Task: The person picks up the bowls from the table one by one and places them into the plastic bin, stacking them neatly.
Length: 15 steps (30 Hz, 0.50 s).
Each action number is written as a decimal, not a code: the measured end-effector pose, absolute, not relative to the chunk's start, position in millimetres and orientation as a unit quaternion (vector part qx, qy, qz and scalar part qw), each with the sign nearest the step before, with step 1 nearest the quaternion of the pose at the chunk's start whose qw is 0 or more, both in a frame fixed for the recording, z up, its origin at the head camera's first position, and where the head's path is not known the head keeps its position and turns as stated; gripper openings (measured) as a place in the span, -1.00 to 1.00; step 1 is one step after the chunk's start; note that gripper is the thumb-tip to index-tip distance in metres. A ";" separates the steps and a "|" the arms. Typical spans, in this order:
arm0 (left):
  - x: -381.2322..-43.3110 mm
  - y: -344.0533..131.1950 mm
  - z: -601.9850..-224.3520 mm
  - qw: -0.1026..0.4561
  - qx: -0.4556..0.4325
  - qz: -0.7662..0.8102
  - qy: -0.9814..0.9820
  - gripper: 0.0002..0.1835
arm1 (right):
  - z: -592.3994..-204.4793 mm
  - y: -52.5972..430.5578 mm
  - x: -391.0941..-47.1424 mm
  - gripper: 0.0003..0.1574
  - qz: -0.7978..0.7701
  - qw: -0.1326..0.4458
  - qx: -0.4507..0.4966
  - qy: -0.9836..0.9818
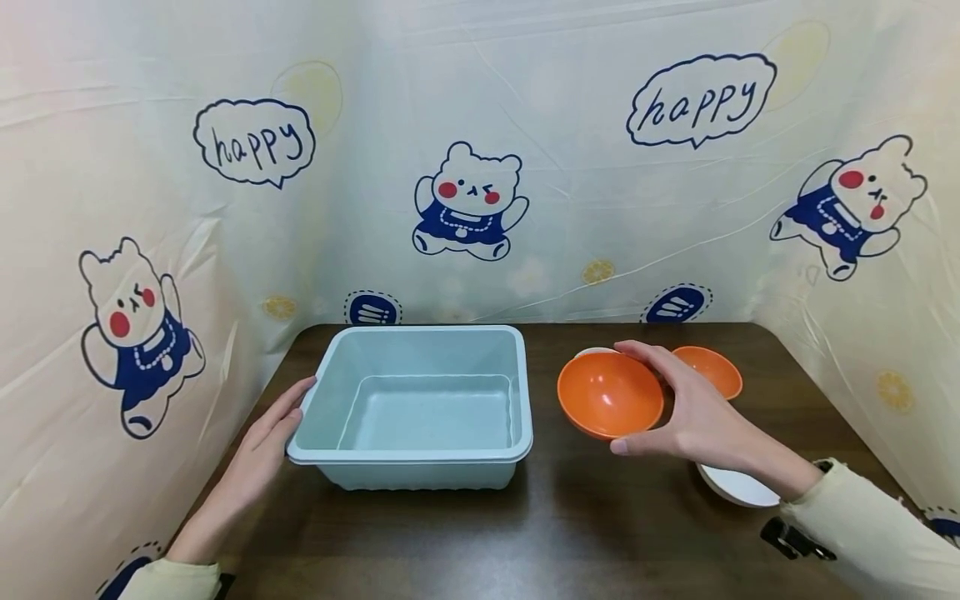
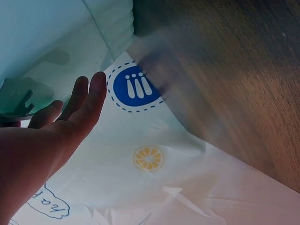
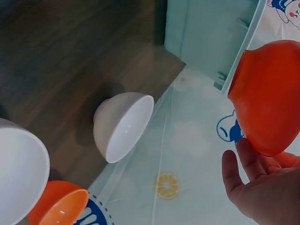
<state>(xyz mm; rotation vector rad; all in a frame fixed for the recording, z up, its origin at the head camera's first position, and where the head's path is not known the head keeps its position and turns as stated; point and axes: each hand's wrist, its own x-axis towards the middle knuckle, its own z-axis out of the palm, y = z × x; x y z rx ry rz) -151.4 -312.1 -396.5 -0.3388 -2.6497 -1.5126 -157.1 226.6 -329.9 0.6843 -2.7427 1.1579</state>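
My right hand (image 1: 686,412) grips an orange bowl (image 1: 609,395) by its rim, thumb at the near side and fingers at the far side. The bowl hangs above the table to the right of a light blue plastic basin (image 1: 431,417), its inside tilted toward me. In the right wrist view the same orange bowl (image 3: 269,98) shows its outer side. My left hand (image 1: 262,437) rests against the basin's left side, fingers along the rim and wall. In the left wrist view the left hand's fingers (image 2: 89,101) are extended beside the basin wall (image 2: 101,28).
On the brown table (image 1: 585,533), a second orange bowl (image 1: 708,371) stands at the back right. A white bowl (image 3: 124,126) is partly hidden behind the held one, and another white bowl (image 1: 738,485) sits under my right forearm. Printed sheeting (image 1: 570,208) encloses the table's back and sides.
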 end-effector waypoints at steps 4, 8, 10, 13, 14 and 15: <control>-150.9 -312.4 -396.5 0.032 -0.107 -0.487 -0.866 -0.43 | -325.3 222.0 -158.9 0.29 0.385 0.035 0.230 -0.893; -149.5 -312.4 -397.2 0.031 -0.106 -0.486 -0.867 -0.43 | -320.6 216.8 -161.0 0.29 0.397 0.020 0.231 -0.888; -149.3 -312.3 -397.7 0.031 -0.106 -0.485 -0.868 -0.43 | -318.3 214.1 -162.1 0.29 0.399 0.016 0.231 -0.887; -149.5 -312.5 -398.0 0.030 -0.104 -0.488 -0.866 -0.42 | -314.7 209.9 -163.9 0.30 0.394 0.016 0.234 -0.889; -149.6 -312.5 -397.9 0.031 -0.104 -0.489 -0.865 -0.43 | -313.8 208.3 -164.6 0.30 0.392 0.016 0.235 -0.889; -150.0 -312.5 -398.1 0.032 -0.104 -0.489 -0.865 -0.43 | -312.8 206.6 -165.4 0.31 0.390 0.016 0.237 -0.890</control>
